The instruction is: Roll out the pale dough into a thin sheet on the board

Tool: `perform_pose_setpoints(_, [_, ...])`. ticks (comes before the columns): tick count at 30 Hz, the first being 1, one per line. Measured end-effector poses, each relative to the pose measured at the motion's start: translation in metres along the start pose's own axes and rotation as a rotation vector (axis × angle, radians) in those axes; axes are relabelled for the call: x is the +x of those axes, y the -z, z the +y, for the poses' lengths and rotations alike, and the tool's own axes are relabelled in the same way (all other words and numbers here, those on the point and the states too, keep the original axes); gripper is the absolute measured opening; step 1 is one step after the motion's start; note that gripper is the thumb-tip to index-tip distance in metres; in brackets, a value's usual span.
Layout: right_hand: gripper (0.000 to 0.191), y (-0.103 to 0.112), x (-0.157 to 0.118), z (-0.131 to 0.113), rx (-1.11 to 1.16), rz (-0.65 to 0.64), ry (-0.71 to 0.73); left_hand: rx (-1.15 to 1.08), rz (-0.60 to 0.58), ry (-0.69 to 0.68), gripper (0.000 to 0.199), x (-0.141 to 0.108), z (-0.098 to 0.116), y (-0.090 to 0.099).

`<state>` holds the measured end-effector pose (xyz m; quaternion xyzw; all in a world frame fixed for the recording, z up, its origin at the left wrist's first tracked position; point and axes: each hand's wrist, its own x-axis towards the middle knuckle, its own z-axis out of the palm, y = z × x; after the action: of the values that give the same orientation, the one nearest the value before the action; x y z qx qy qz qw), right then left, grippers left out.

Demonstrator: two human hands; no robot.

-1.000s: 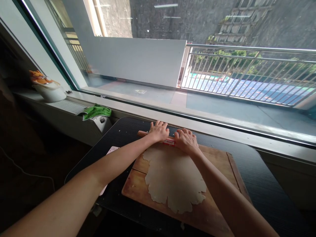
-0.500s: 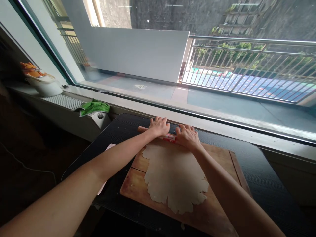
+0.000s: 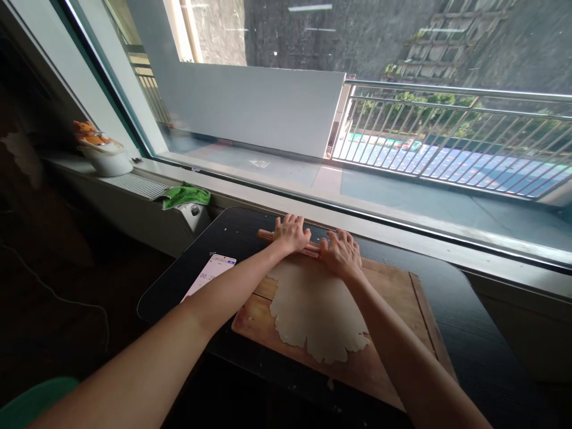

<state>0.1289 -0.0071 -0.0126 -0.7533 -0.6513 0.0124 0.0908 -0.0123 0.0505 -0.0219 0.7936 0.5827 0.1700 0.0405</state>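
Note:
A wooden rolling pin [image 3: 265, 235] lies across the far edge of a thin, ragged-edged sheet of dough [image 3: 315, 310]. My left hand [image 3: 292, 233] is curled over the pin left of its middle, and my right hand [image 3: 342, 253] grips it farther right. Between the hands a strip of the pin with a red and white label shows; its right end is hidden. Beneath the dough is a wooden cutting board [image 3: 393, 298], partly covered by my right forearm.
The board rests on a black table [image 3: 465, 316] by the window. A phone [image 3: 210, 274] showing a timer lies left of the board, partly behind my left forearm. A green cloth [image 3: 186, 195] and a white pot [image 3: 107, 158] sit on the ledge.
The view has shifted, uncovering more of the phone. Both hands stay on the rolling pin, whose label has turned so that less red shows.

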Motion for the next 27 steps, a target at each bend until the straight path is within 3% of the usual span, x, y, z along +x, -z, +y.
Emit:
perform_pose_setpoints(5, [0.046,-0.010,-0.069,0.001,-0.023,0.069,0.132,-0.017,0.063,-0.072,0.037,-0.072,-0.008,0.002])
perform_pose_setpoints(9, [0.045,-0.007,-0.096,0.006,0.064,0.050,0.243,-0.151,0.017,-0.108,0.035,-0.103,-0.022,0.010])
perform_pose_setpoints(13, [0.040,0.012,-0.099,0.006,0.039,-0.060,0.309,-0.331,0.065,0.040,0.037,-0.093,-0.034,0.036])
perform_pose_setpoints(16, [0.035,0.034,-0.099,0.017,-0.061,-0.095,0.260,-0.312,0.085,0.196,0.039,-0.076,-0.038,0.055])
perform_pose_setpoints(21, [0.032,0.060,-0.105,0.075,-0.171,-0.072,-0.008,-0.276,-0.101,0.290,0.033,-0.066,-0.036,0.055])
perform_pose_setpoints(24, [0.034,0.058,-0.113,0.109,-0.114,-0.070,-0.161,-0.244,-0.232,0.298,0.031,-0.062,-0.028,0.048])
perform_pose_setpoints(27, [0.032,0.050,-0.118,0.127,0.007,-0.097,-0.199,-0.193,-0.315,0.316,0.041,-0.053,-0.018,0.048])
